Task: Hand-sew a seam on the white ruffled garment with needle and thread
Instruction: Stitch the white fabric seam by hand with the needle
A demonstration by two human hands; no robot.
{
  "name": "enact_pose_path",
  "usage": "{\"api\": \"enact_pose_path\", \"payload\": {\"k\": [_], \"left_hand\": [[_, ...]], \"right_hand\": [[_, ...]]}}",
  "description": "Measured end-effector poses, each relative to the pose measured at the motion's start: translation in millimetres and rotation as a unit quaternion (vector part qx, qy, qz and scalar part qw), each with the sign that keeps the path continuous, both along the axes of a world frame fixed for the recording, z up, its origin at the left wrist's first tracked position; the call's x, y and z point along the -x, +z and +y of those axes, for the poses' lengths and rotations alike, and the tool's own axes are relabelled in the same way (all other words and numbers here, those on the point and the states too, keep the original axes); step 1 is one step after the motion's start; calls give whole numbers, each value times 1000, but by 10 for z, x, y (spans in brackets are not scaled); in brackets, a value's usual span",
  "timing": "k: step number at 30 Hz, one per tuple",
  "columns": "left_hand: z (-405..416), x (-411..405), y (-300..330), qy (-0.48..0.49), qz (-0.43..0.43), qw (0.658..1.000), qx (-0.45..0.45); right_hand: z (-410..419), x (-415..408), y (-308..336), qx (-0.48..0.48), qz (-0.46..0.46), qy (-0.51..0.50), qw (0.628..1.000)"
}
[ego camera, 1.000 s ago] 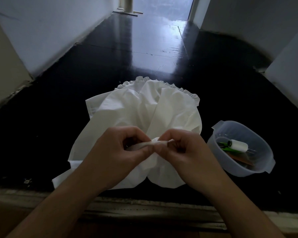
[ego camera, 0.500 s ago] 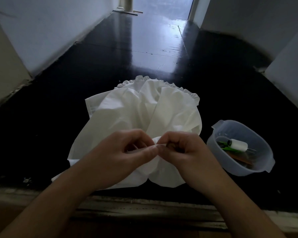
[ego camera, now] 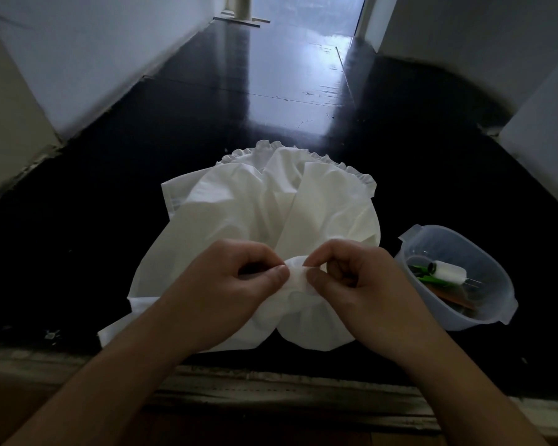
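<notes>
A: White ruffled garment [ego camera: 264, 220], one item, spread on the dark floor [ego camera: 271, 101], near edge gathered up between both hands.

B: Hands?

A: Left hand [ego camera: 236, 291] pinches a small fold between thumb and curled fingers; right hand [ego camera: 351, 284] pinches the same fold just beside it. Needle and thread: too small to make out.

B: Handling?

A: Judged light, thin, limp cotton-like cloth; creases readily, slides easily. Best held at the fold, close to the stitching line, kept taut.

B: Form?

A: Smooth matte panels, a gathered frill along the far edge.

B: Nearby?

A: Translucent plastic tub [ego camera: 496, 320], right, holding a white thread spool [ego camera: 448, 272] and green items.
</notes>
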State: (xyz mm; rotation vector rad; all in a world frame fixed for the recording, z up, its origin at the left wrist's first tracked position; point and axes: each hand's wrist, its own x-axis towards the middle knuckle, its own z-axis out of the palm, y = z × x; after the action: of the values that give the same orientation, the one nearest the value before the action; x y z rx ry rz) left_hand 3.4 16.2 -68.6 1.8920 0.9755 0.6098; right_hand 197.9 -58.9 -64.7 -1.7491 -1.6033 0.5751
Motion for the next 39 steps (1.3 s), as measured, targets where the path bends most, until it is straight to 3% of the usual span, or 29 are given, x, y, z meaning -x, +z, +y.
{"api": "enact_pose_path", "payload": {"k": [2, 7, 11, 17, 39], "left_hand": [[-1, 3, 0, 2, -1, 1000, 6], [-3, 13, 1, 18, -18, 1000, 5], [-5, 15, 12, 23, -31, 999, 5], [-6, 16, 16, 20, -51, 999, 1], [-32, 2, 15, -9, -54, 998, -3]], "right_hand": [[-14, -25, 3, 0, 30, -10, 999], [-25, -36, 87, 15, 255, -45, 966], [-50, 13, 137, -6, 208, -25, 978], [-74, 67, 148, -2, 216, 22, 976], [-75, 79, 124, 10, 116, -4, 993]]}}
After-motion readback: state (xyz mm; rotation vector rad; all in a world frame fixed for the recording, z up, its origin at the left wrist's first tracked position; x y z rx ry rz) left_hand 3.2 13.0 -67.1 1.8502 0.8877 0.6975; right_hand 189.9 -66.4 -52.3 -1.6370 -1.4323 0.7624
